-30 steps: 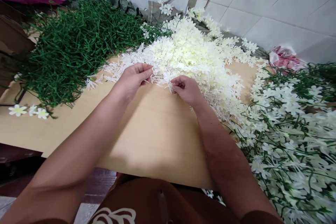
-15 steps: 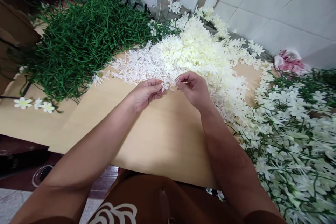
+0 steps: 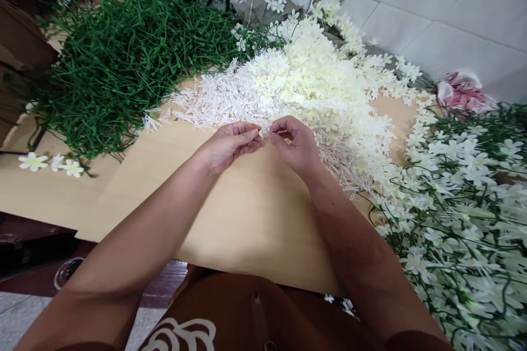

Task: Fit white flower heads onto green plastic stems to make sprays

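Note:
Both hands meet over the front edge of a heap of thin white plastic stamens (image 3: 224, 96). My left hand (image 3: 234, 148) pinches a small white artificial flower (image 3: 264, 132), mostly hidden now by fingertips. Its thumb lies along the bent forefinger. Fingertips of my right hand (image 3: 295, 145) are pinched together right beside the flower, almost touching the left ones. What they hold, if anything, is too small to make out. Just behind the hands rises a big pile of loose cream-white flower heads (image 3: 313, 77).
Green plastic stems (image 3: 135, 66) are heaped at the left. Finished-looking white flowers on green stems (image 3: 461, 230) fill the right side. Two or three yellow-centred flowers (image 3: 33, 162) lie on the tan board (image 3: 255, 219) area's left. A tiled wall (image 3: 444, 11) stands behind.
My right hand has moved left, up against the left fingertips. The flower, plainly visible before, is now mostly covered. The view has shifted slightly.

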Demonstrator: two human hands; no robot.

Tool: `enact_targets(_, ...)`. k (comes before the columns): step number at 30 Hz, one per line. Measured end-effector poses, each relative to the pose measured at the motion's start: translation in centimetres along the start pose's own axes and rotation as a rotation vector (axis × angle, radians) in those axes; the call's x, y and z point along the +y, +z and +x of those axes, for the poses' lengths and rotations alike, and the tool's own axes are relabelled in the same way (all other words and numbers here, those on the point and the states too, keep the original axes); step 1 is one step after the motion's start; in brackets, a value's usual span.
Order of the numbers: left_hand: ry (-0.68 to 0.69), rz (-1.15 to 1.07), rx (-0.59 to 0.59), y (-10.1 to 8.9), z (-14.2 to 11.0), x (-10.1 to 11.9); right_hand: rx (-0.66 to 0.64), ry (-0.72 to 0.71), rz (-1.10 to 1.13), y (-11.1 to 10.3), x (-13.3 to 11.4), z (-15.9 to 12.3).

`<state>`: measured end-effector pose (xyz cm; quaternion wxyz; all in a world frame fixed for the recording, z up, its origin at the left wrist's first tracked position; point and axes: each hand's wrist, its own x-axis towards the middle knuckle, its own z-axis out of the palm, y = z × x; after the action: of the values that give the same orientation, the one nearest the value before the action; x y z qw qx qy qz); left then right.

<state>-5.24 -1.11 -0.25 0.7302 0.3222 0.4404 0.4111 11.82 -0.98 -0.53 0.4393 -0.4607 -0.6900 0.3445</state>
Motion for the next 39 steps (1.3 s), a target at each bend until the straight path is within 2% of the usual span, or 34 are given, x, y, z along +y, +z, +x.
enact_targets(8,0.018,0.024,0.009,0.4,-0.2,0.1,-0.010,0.051,-0.015,0.4,-0.4,-0.1)
enact_targets(12,0.013,0.034,-0.003,0.3,-0.2,0.1,-0.024,0.099,0.063,0.3,-0.4,0.0)
enact_targets(22,-0.001,-0.026,-0.023,-0.4,0.2,-0.1,-0.042,0.112,0.190,-1.3,-0.4,0.7)
enact_targets(28,0.029,0.052,-0.074,-0.2,0.0,-0.1,-0.054,0.096,0.100,-0.4,-0.5,0.4)
enact_targets(34,0.074,0.094,-0.109,0.1,-0.1,-0.2,0.014,0.039,-0.027,0.2,-0.9,0.0)
enact_targets(39,0.083,0.101,-0.070,0.6,0.0,-0.2,-0.013,0.051,0.042,0.4,-0.8,0.0)
